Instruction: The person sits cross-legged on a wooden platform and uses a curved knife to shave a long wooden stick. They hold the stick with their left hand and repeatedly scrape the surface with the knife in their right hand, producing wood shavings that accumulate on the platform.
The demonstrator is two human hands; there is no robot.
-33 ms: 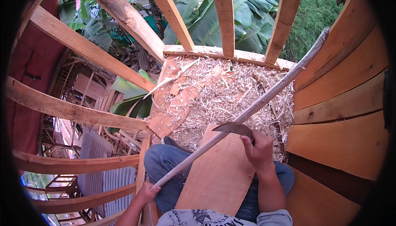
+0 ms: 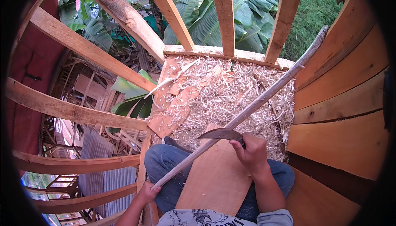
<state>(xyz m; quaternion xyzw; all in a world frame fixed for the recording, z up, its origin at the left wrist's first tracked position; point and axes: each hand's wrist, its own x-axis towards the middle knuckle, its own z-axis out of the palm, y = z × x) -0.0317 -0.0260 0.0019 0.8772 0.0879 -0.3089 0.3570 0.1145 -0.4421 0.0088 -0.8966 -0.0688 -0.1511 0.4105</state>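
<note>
Because a long pole (image 2: 251,106) would prob. twist if left loose, the L hand (image 2: 148,193) has its fingers wrapped snugly round the near end, by the L edge of the floor (image 2: 168,67). From there the pole runs diagonally up over the board (image 2: 216,172) on the lap & out past the floor's far R corner; can't tell if the far end rests on anything, but that slant likely gives a clear length to reach. The R hand (image 2: 252,149) grips the handle of a curved knife (image 2: 220,134), fingers closed tight, thumb along the near side, prob. for control. Its blade lies across the pole, approx. over the board's far edge, tip pointing L; contact btwn blade & wood too small to judge. Lying btwn 2 bent knees in jeans (image 2: 163,160), the board seems placed to shield the legs & catch scraps, tho its top is mostly bare. Curly shavings (image 2: 222,94) spread over most of the floor up to its far edge, beyond the board, i.e. apparently out of the hands' way.
</note>
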